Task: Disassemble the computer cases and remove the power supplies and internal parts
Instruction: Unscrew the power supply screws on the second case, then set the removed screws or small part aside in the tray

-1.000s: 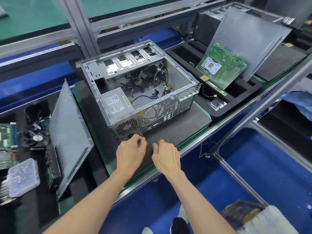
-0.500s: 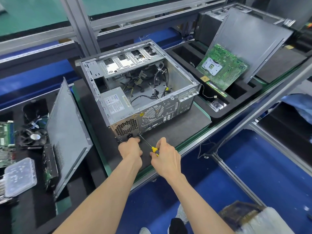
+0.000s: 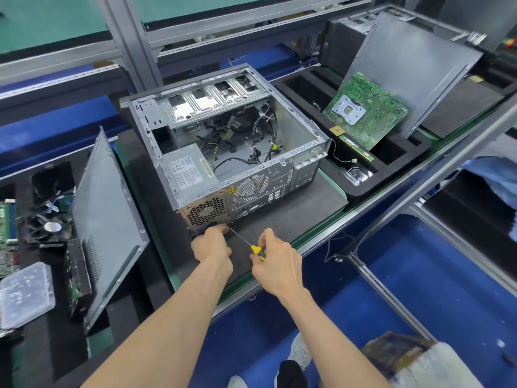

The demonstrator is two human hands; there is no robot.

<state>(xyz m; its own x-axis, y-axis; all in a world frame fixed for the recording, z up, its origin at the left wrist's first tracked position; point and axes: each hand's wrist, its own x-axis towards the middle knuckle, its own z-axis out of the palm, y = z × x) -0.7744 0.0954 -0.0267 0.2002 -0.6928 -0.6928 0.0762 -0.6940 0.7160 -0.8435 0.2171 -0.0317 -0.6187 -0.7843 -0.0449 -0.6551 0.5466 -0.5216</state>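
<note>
Step in hand, by my read: backing out a PSU mounting screw on rear panel of the computer case.

R hand: fingers curled round the yellow/black handle of the screwdriver. Shaft runs up and left from that hand to rear panel, tip at the panel edge just beside L fingertips. Can't tell if the tip is seated in a screw head; too small.

L hand: knuckles up, fingers curled down against lower rear panel just below the PSU vent grille, by the power socket. Looks like bracing case/steadying tip. Whether it pinches anything: can't tell, fingertips hidden.

Power supply sits just beyond L hand, inside open case at near-left corner, label up, cable bundle trailing off into the bay beyond. Not out yet.

Removed side panel leans well left of L hand. Motherboard is far beyond R hand, propped in a foam tray.

Next calls for: keep shaft in line with the screw, press in while turning, catch the screw w/ L fingers. Then remaining rear screws, free cables, lift PSU.
</note>
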